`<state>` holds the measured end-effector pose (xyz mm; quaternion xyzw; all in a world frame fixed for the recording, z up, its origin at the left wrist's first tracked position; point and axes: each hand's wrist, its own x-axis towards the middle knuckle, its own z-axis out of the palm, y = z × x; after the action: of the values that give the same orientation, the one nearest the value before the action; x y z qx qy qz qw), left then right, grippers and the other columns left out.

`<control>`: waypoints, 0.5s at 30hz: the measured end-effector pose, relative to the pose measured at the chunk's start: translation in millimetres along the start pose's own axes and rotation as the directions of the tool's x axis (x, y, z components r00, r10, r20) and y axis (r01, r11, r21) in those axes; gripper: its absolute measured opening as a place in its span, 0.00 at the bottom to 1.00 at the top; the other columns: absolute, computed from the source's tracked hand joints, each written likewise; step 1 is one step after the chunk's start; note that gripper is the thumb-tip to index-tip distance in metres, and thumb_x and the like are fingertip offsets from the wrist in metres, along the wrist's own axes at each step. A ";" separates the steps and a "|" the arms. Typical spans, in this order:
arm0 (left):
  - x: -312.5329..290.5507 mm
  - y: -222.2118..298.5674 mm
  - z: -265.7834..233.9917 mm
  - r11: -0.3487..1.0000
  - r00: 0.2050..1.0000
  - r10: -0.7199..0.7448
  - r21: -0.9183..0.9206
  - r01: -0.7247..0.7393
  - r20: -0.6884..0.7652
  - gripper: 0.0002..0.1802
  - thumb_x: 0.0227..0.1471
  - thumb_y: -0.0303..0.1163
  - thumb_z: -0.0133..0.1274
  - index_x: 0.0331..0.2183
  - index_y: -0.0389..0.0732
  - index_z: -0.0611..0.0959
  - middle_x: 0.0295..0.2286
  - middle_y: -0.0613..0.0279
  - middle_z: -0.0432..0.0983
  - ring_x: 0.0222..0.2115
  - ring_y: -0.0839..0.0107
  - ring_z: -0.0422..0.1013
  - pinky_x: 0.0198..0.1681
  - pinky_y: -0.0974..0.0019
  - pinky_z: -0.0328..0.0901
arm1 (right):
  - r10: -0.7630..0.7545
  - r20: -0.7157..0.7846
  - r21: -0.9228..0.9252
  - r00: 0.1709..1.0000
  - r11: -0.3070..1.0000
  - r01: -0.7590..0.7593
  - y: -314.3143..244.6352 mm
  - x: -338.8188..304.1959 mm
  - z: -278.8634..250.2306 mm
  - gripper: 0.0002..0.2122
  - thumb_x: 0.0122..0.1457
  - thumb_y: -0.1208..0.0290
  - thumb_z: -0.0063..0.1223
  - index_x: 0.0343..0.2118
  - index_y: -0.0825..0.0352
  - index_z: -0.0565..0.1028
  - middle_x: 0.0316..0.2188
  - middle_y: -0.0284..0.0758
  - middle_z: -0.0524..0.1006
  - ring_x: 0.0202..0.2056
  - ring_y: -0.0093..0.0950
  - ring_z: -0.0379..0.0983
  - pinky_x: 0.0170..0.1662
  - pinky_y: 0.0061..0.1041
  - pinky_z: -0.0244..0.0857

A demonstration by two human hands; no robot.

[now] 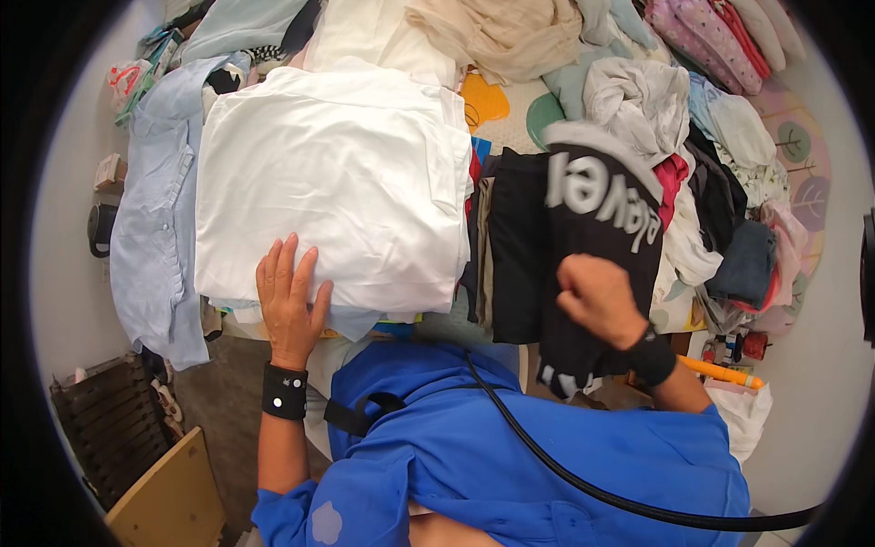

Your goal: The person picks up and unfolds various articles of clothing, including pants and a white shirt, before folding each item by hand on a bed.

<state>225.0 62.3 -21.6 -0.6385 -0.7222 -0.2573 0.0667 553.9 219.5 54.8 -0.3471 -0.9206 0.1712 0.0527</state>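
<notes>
The left hand [292, 296] lies with its fingers extended and slightly parted on the near edge of a wide, smooth stack of folded white cloth [333, 182], its palm hidden from above; how many layers the stack holds cannot be counted. The right hand [600, 299] is curled in a loose fist over a long black garment with bold white lettering and a pale grey band at its far end [597, 246]; the fingertips are tucked out of sight, so whether they pinch the fabric or only rest against it cannot be told. That garment lies to the right of the white stack, its far end and lettering smeared by blur, its near end hanging down in front of the blue shirt [583, 456]. It partly covers a plain black folded garment [518, 251] just beside it, and between that and the white stack only narrow edges of other folded clothes show. Left of the stack, a light blue buttoned garment [155, 219] runs partly beneath it. Crumpled clothes along the top are cut off by the frame, and the black cable [583, 465] crossing the shirt runs into the dark rim at lower right.
</notes>
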 end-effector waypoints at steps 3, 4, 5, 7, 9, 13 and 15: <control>2.8 1.7 -0.9 1.000 1.000 -0.001 -0.019 0.001 0.009 0.24 0.37 0.28 0.53 0.42 0.41 0.70 0.47 0.53 0.59 0.49 0.53 0.54 0.49 0.54 0.50 | 0.079 0.028 0.113 0.997 0.990 -0.081 3.2 8.5 50.1 0.05 0.38 0.75 0.46 0.19 0.63 0.63 0.15 0.35 0.65 0.21 0.36 0.65 0.24 0.31 0.58; 2.5 2.7 -2.6 1.000 1.000 0.002 -0.017 -0.002 0.008 0.24 0.37 0.28 0.53 0.42 0.41 0.70 0.47 0.53 0.59 0.49 0.53 0.54 0.49 0.54 0.50 | 0.081 0.018 0.111 0.997 0.990 -0.083 4.4 14.4 58.3 0.05 0.38 0.75 0.46 0.19 0.64 0.63 0.15 0.36 0.66 0.20 0.36 0.65 0.23 0.31 0.58; 2.4 3.0 -2.0 1.000 1.000 0.002 -0.024 -0.002 0.025 0.24 0.37 0.28 0.52 0.42 0.41 0.70 0.47 0.52 0.59 0.48 0.53 0.55 0.49 0.54 0.50 | 0.084 0.009 0.111 0.996 0.990 -0.084 6.4 20.1 63.9 0.05 0.38 0.75 0.46 0.18 0.64 0.62 0.15 0.36 0.66 0.20 0.36 0.65 0.23 0.31 0.58; 1.6 4.0 -0.4 0.999 0.999 0.010 -0.031 -0.009 0.042 0.24 0.37 0.28 0.52 0.42 0.41 0.70 0.47 0.52 0.59 0.48 0.53 0.55 0.49 0.54 0.50 | 0.050 0.019 0.134 0.999 0.990 -0.052 9.3 24.7 66.6 0.05 0.39 0.74 0.47 0.20 0.64 0.64 0.15 0.35 0.66 0.20 0.35 0.65 0.24 0.31 0.58; 0.3 3.5 2.0 1.000 0.999 -0.016 -0.021 0.017 0.043 0.23 0.37 0.27 0.52 0.41 0.40 0.70 0.47 0.52 0.59 0.48 0.53 0.55 0.49 0.53 0.50 | 0.022 0.022 0.144 1.000 0.989 -0.025 7.3 27.8 58.6 0.06 0.39 0.73 0.48 0.22 0.64 0.66 0.15 0.35 0.66 0.20 0.35 0.65 0.24 0.30 0.58; -5.1 2.3 -1.0 1.000 0.998 -0.025 -0.004 0.025 0.049 0.24 0.39 0.26 0.51 0.43 0.40 0.69 0.49 0.54 0.57 0.50 0.54 0.53 0.50 0.55 0.49 | -0.055 -0.215 0.172 0.975 0.981 0.093 10.0 27.2 35.5 0.15 0.43 0.68 0.49 0.37 0.63 0.68 0.32 0.36 0.68 0.35 0.33 0.64 0.40 0.29 0.56; -3.1 2.2 -1.1 0.999 0.999 -0.030 -0.012 0.030 0.032 0.23 0.36 0.26 0.52 0.41 0.40 0.70 0.47 0.51 0.59 0.48 0.52 0.55 0.49 0.52 0.50 | -0.058 -0.377 -0.059 0.924 0.998 0.038 19.8 33.4 31.0 0.19 0.43 0.65 0.50 0.41 0.63 0.67 0.41 0.39 0.65 0.45 0.37 0.59 0.48 0.34 0.49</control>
<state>227.4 59.1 -21.4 -0.6321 -0.7310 -0.2526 0.0474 534.3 246.6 18.1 -0.3523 -0.9053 0.0761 0.2248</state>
